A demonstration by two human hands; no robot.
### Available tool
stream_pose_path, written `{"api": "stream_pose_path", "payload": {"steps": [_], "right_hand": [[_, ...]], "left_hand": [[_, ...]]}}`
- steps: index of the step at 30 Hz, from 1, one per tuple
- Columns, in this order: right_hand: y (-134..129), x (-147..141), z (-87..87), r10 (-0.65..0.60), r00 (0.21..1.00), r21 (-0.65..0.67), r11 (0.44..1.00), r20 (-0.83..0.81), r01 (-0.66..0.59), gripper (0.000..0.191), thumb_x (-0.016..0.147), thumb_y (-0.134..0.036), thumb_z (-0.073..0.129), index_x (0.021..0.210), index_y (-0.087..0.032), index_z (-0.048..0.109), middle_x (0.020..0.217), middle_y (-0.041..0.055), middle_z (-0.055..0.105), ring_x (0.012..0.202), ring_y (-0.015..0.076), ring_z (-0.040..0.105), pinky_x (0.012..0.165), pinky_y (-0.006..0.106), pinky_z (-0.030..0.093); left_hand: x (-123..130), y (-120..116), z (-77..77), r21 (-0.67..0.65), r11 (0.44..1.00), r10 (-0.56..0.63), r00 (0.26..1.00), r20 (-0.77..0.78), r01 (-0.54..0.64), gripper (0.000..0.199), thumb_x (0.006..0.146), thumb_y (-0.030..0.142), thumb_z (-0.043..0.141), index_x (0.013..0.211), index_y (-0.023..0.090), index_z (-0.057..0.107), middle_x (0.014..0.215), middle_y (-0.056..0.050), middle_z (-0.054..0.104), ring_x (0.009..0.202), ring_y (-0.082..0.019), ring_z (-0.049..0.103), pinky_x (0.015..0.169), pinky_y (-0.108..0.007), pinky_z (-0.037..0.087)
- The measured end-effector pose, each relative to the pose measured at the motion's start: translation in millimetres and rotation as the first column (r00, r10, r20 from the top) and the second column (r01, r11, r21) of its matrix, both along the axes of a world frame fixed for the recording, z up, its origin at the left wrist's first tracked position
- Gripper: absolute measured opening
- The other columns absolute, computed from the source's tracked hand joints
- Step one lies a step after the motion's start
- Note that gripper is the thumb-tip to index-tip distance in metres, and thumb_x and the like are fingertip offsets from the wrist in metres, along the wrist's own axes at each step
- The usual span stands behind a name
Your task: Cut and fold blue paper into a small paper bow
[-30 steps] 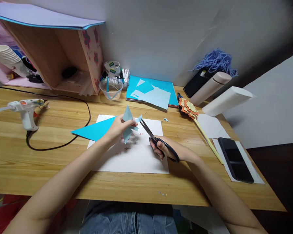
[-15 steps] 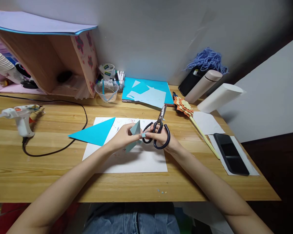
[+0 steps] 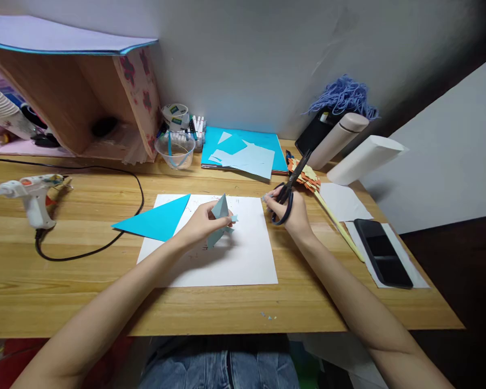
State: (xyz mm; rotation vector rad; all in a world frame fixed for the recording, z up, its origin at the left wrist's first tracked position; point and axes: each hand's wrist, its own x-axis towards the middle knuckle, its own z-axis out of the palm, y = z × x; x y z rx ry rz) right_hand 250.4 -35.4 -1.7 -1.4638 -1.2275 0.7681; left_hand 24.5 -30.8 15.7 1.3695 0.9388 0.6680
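Note:
Over the white sheet (image 3: 243, 259), my left hand (image 3: 204, 224) pinches a folded pale blue paper piece (image 3: 221, 208) with a small tab sticking out to the right. Black scissors (image 3: 294, 183) hang in my right hand (image 3: 294, 216), blades pointing up and away. A tiny pale scrap seems to be between my right thumb and finger, too small to make out clearly. Beside my left forearm, a bright blue paper triangle (image 3: 157, 219) lies partly on the white sheet.
A glue gun (image 3: 36, 200) with its cord is at the left. Behind are a clear cup (image 3: 176, 154), blue sheets with offcuts (image 3: 247, 156) and a paper flower (image 3: 305, 175). A phone (image 3: 383, 251) lies at the right, near a pink bottle (image 3: 338, 141).
My right hand has moved right with the scissors, away from the folded paper. My left hand still holds the paper, nearly in the same place.

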Motion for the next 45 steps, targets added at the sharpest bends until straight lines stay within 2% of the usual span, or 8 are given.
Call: {"api": "stream_pose_path", "payload": {"steps": [5,8,13,28,32,35,39,45], "right_hand": [[11,24,0.0,-0.217,0.94,0.094,0.976,0.262,0.199,0.029,0.067,-0.042,0.066,0.071,-0.02,0.049,0.065,-0.0013,0.056,0.056,0.0124,0.051,0.058,0.027,0.042],[5,12,4.3,0.053,0.996,-0.054,0.997,0.068,-0.05,0.033,0.067,-0.045,0.068,0.071,-0.02,0.046,0.056,-0.0041,0.053,0.047,0.0109,0.049,0.049,0.025,0.039],[-15,-23,9.4,0.449,0.857,-0.195,0.844,-0.253,-0.5,0.032,0.065,-0.042,0.071,0.068,-0.018,0.05,0.06,-0.0011,0.059,0.049,0.0112,0.053,0.049,0.025,0.042],[-19,-39,-6.3,0.246,0.828,-0.174,0.91,-0.504,-0.377,0.032,0.058,-0.037,0.078,0.064,-0.017,0.053,0.057,-0.001,0.061,0.052,0.0118,0.058,0.055,0.025,0.049],[-14,-28,-4.5,0.271,0.907,-0.218,0.911,-0.323,-0.35,0.034,0.072,-0.049,0.063,0.069,-0.016,0.057,0.056,0.0012,0.06,0.05,0.0128,0.057,0.053,0.026,0.047],[-6,-10,-1.1,0.14,0.988,-0.199,0.972,0.062,-0.126,0.033,0.077,-0.05,0.054,0.075,-0.017,0.056,0.066,0.0023,0.063,0.053,0.0128,0.055,0.05,0.024,0.042],[1,6,-3.6,0.08,0.799,-0.167,0.986,0.596,0.026,0.021,0.074,-0.04,0.057,0.074,-0.019,0.057,0.067,0.0014,0.061,0.061,0.0161,0.054,0.053,0.026,0.036],[5,6,-20.9,0.055,0.679,-0.085,0.996,0.732,0.012,0.024,0.073,-0.031,0.058,0.092,-0.017,0.061,0.096,0.0092,0.063,0.087,0.0235,0.058,0.071,0.032,0.043]], "left_hand": [[1,0,0.5,-0.091,0.996,-0.01,1.0,-0.015,0.008,0.023,0.071,0.034,0.065,0.079,0.014,0.058,0.077,-0.005,0.067,0.071,-0.015,0.062,0.063,-0.025,0.046],[2,-1,-0.3,-0.174,0.984,-0.047,0.999,-0.012,0.044,0.023,0.071,0.034,0.066,0.078,0.014,0.06,0.08,-0.008,0.069,0.07,-0.015,0.062,0.061,-0.024,0.045],[4,-2,-3.6,-0.204,0.971,-0.135,0.991,-0.021,0.128,0.027,0.07,0.039,0.066,0.079,0.013,0.064,0.083,-0.01,0.071,0.066,-0.015,0.061,0.057,-0.024,0.044],[6,1,-4.8,-0.16,0.987,0.015,0.999,-0.033,-0.02,0.036,0.068,0.048,0.065,0.074,0.013,0.064,0.06,0.001,0.057,0.049,-0.007,0.043,0.047,-0.02,0.029],[5,1,-2.3,-0.162,0.985,0.047,0.996,-0.071,-0.058,0.035,0.067,0.047,0.066,0.071,0.013,0.064,0.051,0.003,0.052,0.041,-0.005,0.034,0.041,-0.019,0.024],[2,5,-2.7,-0.157,0.985,0.057,0.995,-0.083,-0.069,0.035,0.067,0.047,0.066,0.071,0.013,0.064,0.053,0.001,0.056,0.038,-0.003,0.03,0.038,-0.019,0.021],[-5,12,-4.6,-0.185,0.98,0.054,0.995,-0.088,-0.07,0.036,0.068,0.049,0.065,0.074,0.014,0.063,0.059,0.0,0.06,0.035,-0.002,0.025,0.036,-0.019,0.019],[-12,19,-6.2,-0.165,0.983,0.061,0.994,-0.092,-0.076,0.036,0.068,0.049,0.064,0.072,0.014,0.062,0.059,0.0,0.061,0.036,-0.003,0.029,0.036,-0.019,0.019]]}}
